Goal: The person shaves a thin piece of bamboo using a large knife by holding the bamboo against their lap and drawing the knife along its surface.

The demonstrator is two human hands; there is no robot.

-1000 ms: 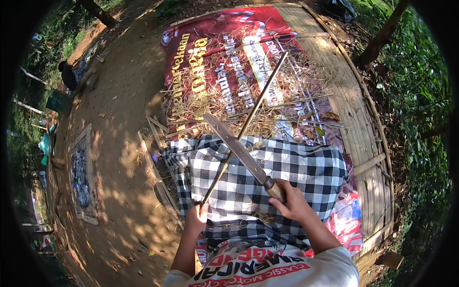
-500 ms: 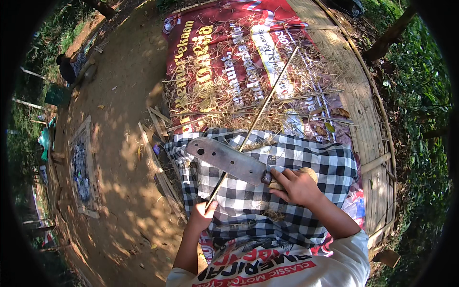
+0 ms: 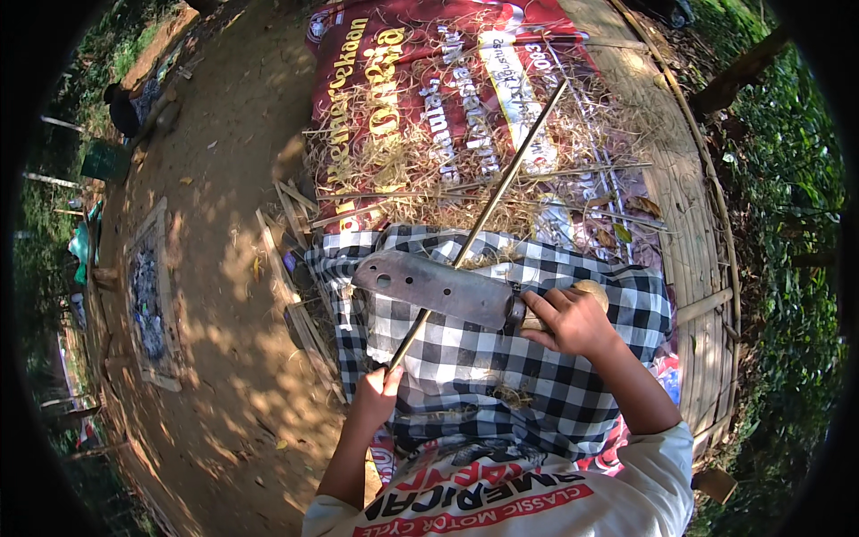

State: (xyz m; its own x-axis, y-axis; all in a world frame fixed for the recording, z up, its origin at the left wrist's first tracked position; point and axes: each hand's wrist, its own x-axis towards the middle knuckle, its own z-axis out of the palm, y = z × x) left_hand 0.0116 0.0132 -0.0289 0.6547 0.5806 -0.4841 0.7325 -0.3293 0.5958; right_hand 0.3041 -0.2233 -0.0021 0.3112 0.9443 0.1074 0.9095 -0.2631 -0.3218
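Note:
My left hand [image 3: 376, 394] is closed round the near end of a thin bamboo strip [image 3: 512, 174], which slants away to the far right. My right hand [image 3: 573, 320] grips the wooden handle of a broad cleaver [image 3: 426, 286], whose dark blade has several holes. The blade lies across the strip and hides a short length of it; whether the edge bites into it, I cannot tell. Both are above a black-and-white checked cloth [image 3: 528, 367] spread over my lap. A few curled shavings lie on the cloth.
Beyond the cloth, a red printed banner [image 3: 344, 80] is strewn with pale shavings [image 3: 420, 161] and some thin strips. Bamboo slats [image 3: 684, 224] run along the right side. Split pieces of wood [image 3: 300, 313] lie at the left, on bare earth. A person [image 3: 134, 109] is at the far left.
The cleaver has shifted slightly right and away from me, and its blade lies more level across the view. My left hand and the strip have moved slightly to the right and away.

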